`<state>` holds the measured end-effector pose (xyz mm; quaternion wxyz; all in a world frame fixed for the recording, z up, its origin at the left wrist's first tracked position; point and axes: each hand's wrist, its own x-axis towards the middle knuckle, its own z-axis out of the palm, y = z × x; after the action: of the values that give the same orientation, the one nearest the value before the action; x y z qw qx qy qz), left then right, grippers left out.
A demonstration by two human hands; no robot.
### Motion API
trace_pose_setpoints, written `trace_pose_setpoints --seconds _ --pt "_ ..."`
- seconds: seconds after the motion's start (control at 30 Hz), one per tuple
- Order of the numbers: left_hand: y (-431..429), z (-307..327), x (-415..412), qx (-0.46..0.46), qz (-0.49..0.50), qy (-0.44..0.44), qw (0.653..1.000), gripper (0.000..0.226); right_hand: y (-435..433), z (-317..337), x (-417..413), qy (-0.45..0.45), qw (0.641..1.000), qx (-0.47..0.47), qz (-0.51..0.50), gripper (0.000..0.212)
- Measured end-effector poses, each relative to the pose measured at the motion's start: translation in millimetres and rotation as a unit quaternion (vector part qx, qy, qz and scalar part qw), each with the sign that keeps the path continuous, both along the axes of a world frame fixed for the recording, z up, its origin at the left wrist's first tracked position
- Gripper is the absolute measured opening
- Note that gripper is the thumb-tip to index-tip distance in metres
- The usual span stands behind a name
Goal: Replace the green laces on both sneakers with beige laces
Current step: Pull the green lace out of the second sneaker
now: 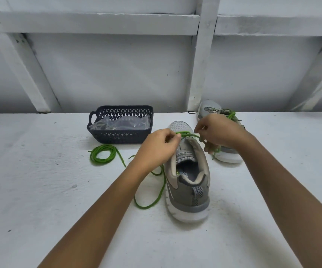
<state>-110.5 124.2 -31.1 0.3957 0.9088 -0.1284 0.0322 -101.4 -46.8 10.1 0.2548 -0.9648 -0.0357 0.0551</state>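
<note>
While the white table (40, 190) carries everything, the near sneaker (191, 190) stands at its centre with the heel toward the viewer. The far sneaker (206, 109), laced in green, sits beyond the right hand. Left of both, a dark basket (117, 136) holds a clear bag (121, 122); whether it contains the beige laces cannot be told. Left hand (156, 149) and right hand (220, 132) each pinch the green lace (187, 134) where it crosses the eyelets nearest the toe. Slack trails on the table beside the shoe, near a loose green coil (103, 154). The lace looks soft, light and limp, so it is best gripped close to the eyelet and drawn straight, since the light shoe may slide.
</note>
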Motion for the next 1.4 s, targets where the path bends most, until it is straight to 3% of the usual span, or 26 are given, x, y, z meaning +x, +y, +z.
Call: trace_pose_setpoints --seconds 0.2,0.57,0.63,0.77,0.9,1.0,1.1,1.27,1.4 --pt "-5.2 -23.5 -18.6 0.042 0.031 -0.006 0.999 0.042 7.5 -28.8 39.1 -0.051 0.993 -0.11 -0.008 0.024" --pt "-8.7 -26.2 -21.3 -0.008 0.033 0.031 0.999 0.047 9.2 -40.9 50.3 -0.118 0.983 -0.134 0.037 0.007" --pt "-8.6 -28.1 -21.0 -0.019 0.035 0.033 0.999 0.047 13.3 -40.8 51.7 -0.142 0.98 -0.138 0.035 0.013" --pt "-8.1 -30.5 -20.4 -0.028 0.043 0.039 0.998 0.047 14.2 -39.8 55.3 -0.128 0.988 -0.082 -0.004 0.017" --pt "-8.7 -30.6 -21.0 -0.038 0.039 0.038 0.998 0.046 1.0 -31.8 55.0 -0.037 0.999 -0.026 -0.01 0.027" --pt "-8.3 -30.8 -20.8 -0.04 0.042 0.037 0.998 0.046 3.5 -36.9 50.4 -0.071 0.997 -0.033 -0.012 0.019" --pt "-8.0 -31.5 -22.0 -0.039 0.043 0.029 0.998 0.046 3.3 -38.8 54.0 -0.106 0.993 -0.023 -0.037 0.027" --pt "-8.4 -31.3 -23.5 -0.025 0.061 0.006 0.998 0.045 2.7 -28.3 60.6 -0.121 0.967 0.183 -0.129 0.037" --pt "-9.2 -30.2 -23.4 -0.012 0.065 0.007 0.998 0.045 3.3 -30.8 49.0 -0.02 0.985 0.131 -0.112 0.044"
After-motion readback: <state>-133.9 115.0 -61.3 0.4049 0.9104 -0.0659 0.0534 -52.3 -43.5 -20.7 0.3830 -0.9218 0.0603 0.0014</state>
